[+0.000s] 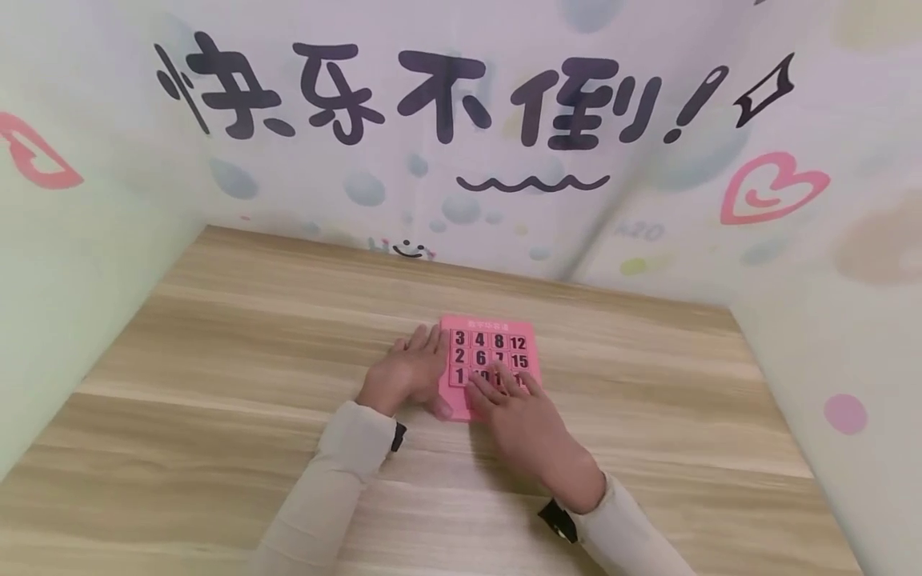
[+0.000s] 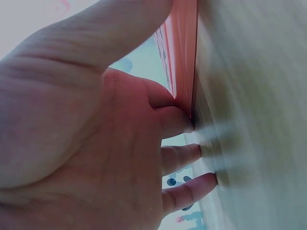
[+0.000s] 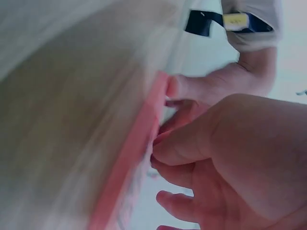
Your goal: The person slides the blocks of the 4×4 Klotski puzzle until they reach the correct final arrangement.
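Note:
A pink sliding number puzzle [image 1: 535,336] lies flat on the wooden table, its tiles printed with black numerals. Along its left side, my left hand [image 1: 407,373] steadies it, thumb at the near left corner and fingers by the side edge. In the left wrist view the thumb and index finger hold the pink edge [image 2: 184,52], while the other fingertips touch the tabletop. My right hand [image 1: 529,428] reaches over from the near right, its fingertips on the lower tiles and hiding some of them. The right wrist view shows its thumb and fingers bent close over the puzzle face.
The wood-grain table [image 1: 238,336] runs back to a white printed wall [image 1: 346,224] with large dark characters. Similar panels [image 1: 807,320] rise on the left and right sides. Both forearms wear pale sleeves [image 1: 334,480] with black straps at the wrists.

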Available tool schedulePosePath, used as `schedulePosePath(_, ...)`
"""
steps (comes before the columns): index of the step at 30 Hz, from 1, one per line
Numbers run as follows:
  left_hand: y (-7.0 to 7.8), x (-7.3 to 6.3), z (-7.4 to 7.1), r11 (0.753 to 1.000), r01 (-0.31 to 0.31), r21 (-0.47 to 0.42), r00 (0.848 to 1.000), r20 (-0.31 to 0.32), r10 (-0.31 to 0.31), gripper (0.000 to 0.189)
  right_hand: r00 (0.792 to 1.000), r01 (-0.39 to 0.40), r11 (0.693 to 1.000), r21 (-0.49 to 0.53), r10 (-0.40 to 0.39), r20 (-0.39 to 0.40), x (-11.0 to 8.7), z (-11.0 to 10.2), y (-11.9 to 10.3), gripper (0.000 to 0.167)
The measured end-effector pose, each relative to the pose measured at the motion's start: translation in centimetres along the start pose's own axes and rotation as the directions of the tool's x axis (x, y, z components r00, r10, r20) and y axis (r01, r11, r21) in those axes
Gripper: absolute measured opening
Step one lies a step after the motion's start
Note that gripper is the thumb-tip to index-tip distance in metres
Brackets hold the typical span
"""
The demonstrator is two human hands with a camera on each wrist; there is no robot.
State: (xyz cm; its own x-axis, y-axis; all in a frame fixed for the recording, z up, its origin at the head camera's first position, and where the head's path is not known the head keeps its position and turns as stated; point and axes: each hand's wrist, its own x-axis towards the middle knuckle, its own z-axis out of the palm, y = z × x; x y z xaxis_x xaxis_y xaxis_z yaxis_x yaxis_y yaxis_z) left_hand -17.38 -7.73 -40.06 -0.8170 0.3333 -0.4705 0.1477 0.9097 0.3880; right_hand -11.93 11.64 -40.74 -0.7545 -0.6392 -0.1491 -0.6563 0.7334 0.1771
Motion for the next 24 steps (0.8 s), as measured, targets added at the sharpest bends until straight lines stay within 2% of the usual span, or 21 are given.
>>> schedulePosePath(3, 0.1, 0.1, 0.1, 1.000, 0.003, -0.005, 1.000, 0.001, -0.003, 0.120, 1.000, -0.016, 1.000, 0.003, 0.016, 0.004, -1.0, 0.1, 0.3, 0.045)
schedulePosePath(6, 0.1, 0.2, 0.0, 1.000, 0.013, -0.013, 1.000, 0.000, -0.013, 0.121, 1.000, 0.001, 1.000, 0.013, -0.001, -0.014, -1.7, 0.3, 0.5, 0.045)
schedulePosePath(16, 0.1, 0.3, 0.2, 0.999, 0.027, -0.021, 1.000, 0.012, -0.027, 0.120, 0.990, 0.087, 0.996, 0.019, -0.084, -0.114, -1.9, 1.8, 1.1, 0.047)
schedulePosePath(20, 0.1, 0.4, 0.1, 1.000, 0.026, -0.005, 1.000, 0.012, -0.026, 0.120, 0.990, 0.084, 0.996, 0.030, -0.080, -0.116, -1.5, 1.8, 0.5, 0.046)
schedulePosePath(24, 0.1, 0.4, 0.1, 1.000, 0.024, 0.009, 1.000, 0.008, -0.024, 0.120, 0.995, 0.060, 0.997, 0.055, -0.056, -0.077, -1.0, 1.4, -0.5, 0.047)
